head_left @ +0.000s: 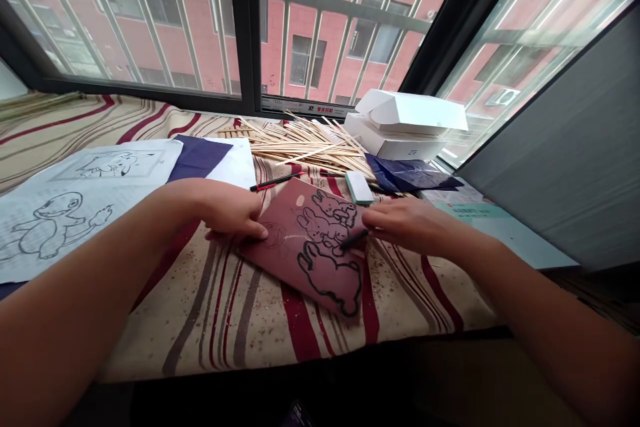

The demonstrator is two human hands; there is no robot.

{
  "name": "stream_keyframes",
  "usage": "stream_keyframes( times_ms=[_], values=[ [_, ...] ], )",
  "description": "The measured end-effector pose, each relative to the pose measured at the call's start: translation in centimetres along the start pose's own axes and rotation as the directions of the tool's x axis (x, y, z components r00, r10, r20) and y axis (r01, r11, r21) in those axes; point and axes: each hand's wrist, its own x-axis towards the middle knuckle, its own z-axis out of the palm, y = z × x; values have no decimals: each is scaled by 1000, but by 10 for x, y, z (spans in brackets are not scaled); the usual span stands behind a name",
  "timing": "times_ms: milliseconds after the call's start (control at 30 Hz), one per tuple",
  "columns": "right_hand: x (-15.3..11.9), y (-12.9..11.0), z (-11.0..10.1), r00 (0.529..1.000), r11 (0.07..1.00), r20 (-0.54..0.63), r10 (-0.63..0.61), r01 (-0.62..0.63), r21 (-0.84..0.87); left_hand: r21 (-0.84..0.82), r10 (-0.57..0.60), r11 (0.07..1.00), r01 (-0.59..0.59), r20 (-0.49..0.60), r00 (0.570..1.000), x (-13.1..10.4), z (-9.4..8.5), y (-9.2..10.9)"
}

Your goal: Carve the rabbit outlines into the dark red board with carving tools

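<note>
A reddish-brown board (pixel 285 260) lies tilted on the striped cloth, bearing several rabbits outlined in black and a fainter sketch at its left. My left hand (pixel 233 210) grips the board's left edge, with the thumb on top and the other fingers partly hidden. In my right hand (pixel 395 223) is a black pen (pixel 355 240), pinched between the fingers. Its tip rests on or just over the board, between the middle rabbit and the lowest, thickly outlined one. A white eraser with a green base (pixel 359 187) sits just past the board's far corner.
Thin wooden sticks (pixel 310 147) are heaped below the window, beside a white box (pixel 400 127). Dark blue sheets (pixel 410 175) lie at the right, drawn papers (pixel 90 193) at the left. A red-and-black pen (pixel 275 181) lies behind the board. Crumbs dot the striped cloth (pixel 215 320).
</note>
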Motion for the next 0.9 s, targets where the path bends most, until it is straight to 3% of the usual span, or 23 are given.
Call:
stream_keyframes(
  times_ms=[100, 233, 333, 400, 433, 500, 533, 567, 600, 633, 700, 767, 833, 900],
  values=[
    [13, 23, 2, 998, 998, -6, 58, -58, 2, -142, 53, 989, -32, 148, 988, -7, 0, 3],
    [23, 45, 9, 993, 993, -53, 103, -99, 70, -153, 147, 982, -115, 218, 965, -10, 3, 12],
    [25, 47, 3, 989, 983, -96, 112, -96, 156, -187, 149, 977, -105, 237, 960, -10, 3, 16],
    [28, 35, -9, 969, 944, -203, 143, -72, 322, -224, 149, 969, -101, 205, 967, -7, 0, 16],
    [31, 26, -16, 924, 830, -310, 225, -16, 557, -225, 154, 967, -120, 136, 979, -4, -2, 14],
    [39, 2, -29, 879, 730, -404, 253, 101, 676, -155, 141, 975, -160, -127, 982, 7, -3, 11],
    [44, -11, -33, 871, 687, -422, 249, 148, 711, -82, 112, 986, -145, -320, 941, 14, -3, 10],
    [50, -24, -37, 853, 578, -453, 259, 239, 780, 1, 72, 997, -83, -496, 865, 22, -1, 10],
    [55, -35, -39, 883, 484, -408, 234, 258, 836, 58, 44, 998, -10, -628, 777, 29, 2, 10],
    [59, -44, -40, 894, 418, -406, 191, 300, 858, 82, 29, 996, 40, -696, 717, 37, 6, 11],
    [64, -56, -37, 912, 383, -369, 181, 280, 880, 148, 81, 988, 42, -736, 672, 49, 14, 13],
    [65, -59, -31, 908, 341, -323, 265, 225, 913, 219, 149, 976, 23, -736, 661, 57, 22, 16],
    [65, -57, -23, 898, 241, -296, 327, 223, 945, 258, 169, 965, 46, -747, 643, 62, 27, 16],
    [66, -53, -14, 918, 133, -288, 272, 261, 956, 262, 162, 963, 71, -766, 623, 66, 29, 15]
  ],
)
